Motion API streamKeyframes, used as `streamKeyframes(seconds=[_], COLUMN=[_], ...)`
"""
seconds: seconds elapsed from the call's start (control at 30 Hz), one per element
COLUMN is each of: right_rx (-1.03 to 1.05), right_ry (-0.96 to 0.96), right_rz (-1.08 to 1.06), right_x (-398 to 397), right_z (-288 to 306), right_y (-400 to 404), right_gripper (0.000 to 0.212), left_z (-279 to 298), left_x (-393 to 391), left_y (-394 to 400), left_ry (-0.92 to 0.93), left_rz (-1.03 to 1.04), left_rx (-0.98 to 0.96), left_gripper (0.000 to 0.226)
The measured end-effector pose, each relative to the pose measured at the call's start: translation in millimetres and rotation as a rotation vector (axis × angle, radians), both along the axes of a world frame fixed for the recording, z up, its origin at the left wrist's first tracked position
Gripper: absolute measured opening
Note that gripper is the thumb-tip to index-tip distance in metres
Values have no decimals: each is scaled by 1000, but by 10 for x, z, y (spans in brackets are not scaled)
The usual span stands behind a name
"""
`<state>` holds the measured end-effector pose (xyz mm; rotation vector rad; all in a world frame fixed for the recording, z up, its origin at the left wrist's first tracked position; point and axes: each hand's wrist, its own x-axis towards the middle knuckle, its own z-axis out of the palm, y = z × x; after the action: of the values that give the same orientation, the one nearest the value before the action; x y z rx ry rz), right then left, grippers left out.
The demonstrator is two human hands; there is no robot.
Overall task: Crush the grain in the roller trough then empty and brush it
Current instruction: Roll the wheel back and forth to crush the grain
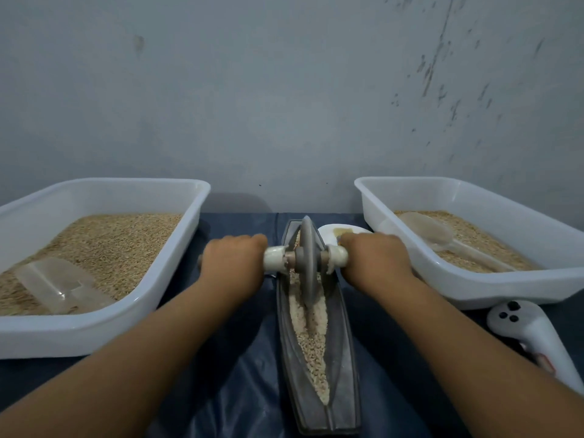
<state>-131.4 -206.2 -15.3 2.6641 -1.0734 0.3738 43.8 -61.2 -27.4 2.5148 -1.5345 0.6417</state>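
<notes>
Both forearms reach straight out across the dark blue cloth [221,390]. The left hand [232,259] is curled round the white left grip [274,257] of the roller, knuckles up. Between the hands the grey roller wheel [308,260] stands upright on edge in the far half of the long grey trough [346,358], which runs away from the person toward the wall. Pale crushed grain [311,346] lies along the trough's groove, parted into two ridges just behind the wheel. The right hand [376,259] grips the white right grip [337,255] the same way.

Counting across: two white tubs, the left tub [94,330] holding grain and one clear scoop [50,286], the right tub [474,289] holding grain and one clear spoon [433,230]. One small white dish [328,233] sits just behind the right hand. One white controller [531,333] lies near the right tub's front edge.
</notes>
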Motion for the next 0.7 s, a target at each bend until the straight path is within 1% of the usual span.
streamKeyframes(seconds=[0.03, 0.13, 0.23, 0.3, 0.43, 0.53, 0.63, 0.7], right_rx=[13, 3, -70, -78, 15, 65, 68, 50], right_ry=[-4, -31, -81, -90, -26, 29, 65, 76], right_rz=[-1, 10, 17, 18, 27, 60, 87, 89], right_x=[92, 233, 225, 167, -126, -440, -711, -786], right_z=[9, 2, -63, -97, -64, 24, 136, 184], right_y=[-94, -287, -312, -245, 60, 377, 657, 724], right_gripper=[6, 15, 13, 12, 24, 13, 19, 21], left_z=[30, 77, 39, 17, 18, -7, -1, 29], left_x=[64, 186, 193, 154, -56, -285, -437, -480], left_y=[-96, -260, -266, -208, 62, 419, 736, 834], left_ry=[23, 25, -16, -47, -50, -42, -59, -80], left_rz=[8, 16, -1, -9, -44, -104, -201, -217], left_rx=[4, -16, -43, -32, 4, -44, -133, -137], left_gripper=[16, 17, 21, 22, 25, 26, 37, 42])
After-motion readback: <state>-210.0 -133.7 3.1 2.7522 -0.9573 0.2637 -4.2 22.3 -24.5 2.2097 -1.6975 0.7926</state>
